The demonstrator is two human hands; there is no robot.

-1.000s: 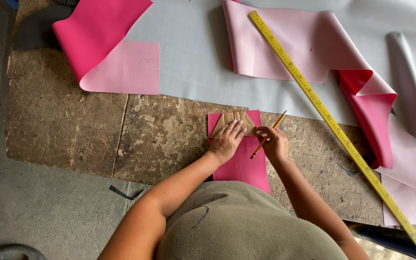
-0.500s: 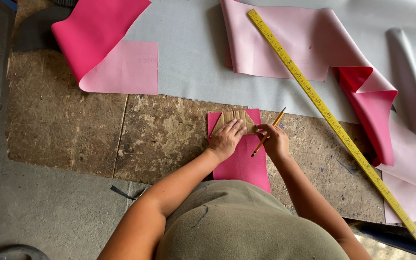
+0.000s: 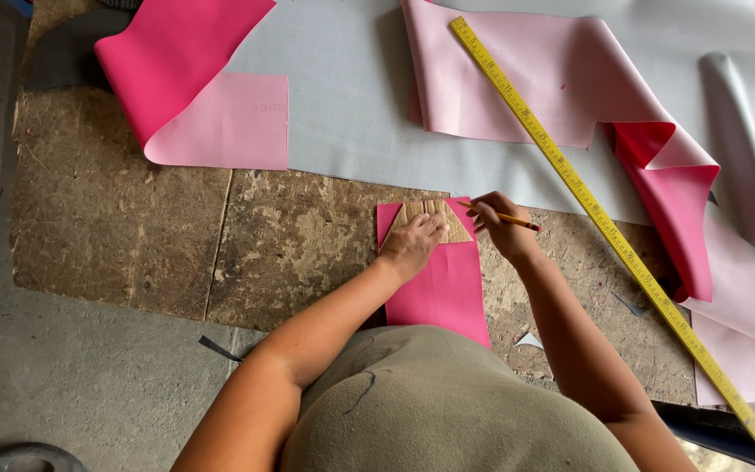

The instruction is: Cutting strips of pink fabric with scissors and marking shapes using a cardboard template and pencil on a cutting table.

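Item one: a small rectangular strip of bright pink leatherette (image 3: 443,288), lying flat on a worn, mottled brown chipboard work surface (image 3: 133,227), its near end hidden under the person's olive-green top (image 3: 447,411).

Item two: a tan cardboard template with angled edges (image 3: 453,225), resting on the far end of that pink strip.

Item three: left hand (image 3: 412,245), fingers spread and pressed flat on the cardboard template, pinning it against the strip.

Item four: right hand (image 3: 502,229), just beside the template's right edge, fingers closed round a slim yellow pencil (image 3: 504,217); one end of the pencil is at the template's upper right corner, the other sticks out to the right. The two hands sit close together, not touching.

Item five: long yellow measuring stick with dark markings (image 3: 600,218), laid diagonally from top centre to bottom right, well apart from the hands.

Item six: pale grey sheet of fabric (image 3: 351,105), covering the far part of the surface.

Item seven: large folded piece of pink material, bright face and pale backing showing (image 3: 185,79), far left on the grey sheet.

Item eight: long band of pale pink material with a bright pink fold (image 3: 570,87), far right, passing under the measuring stick.

Item nine: rolled grey material (image 3: 744,149), at the right edge.
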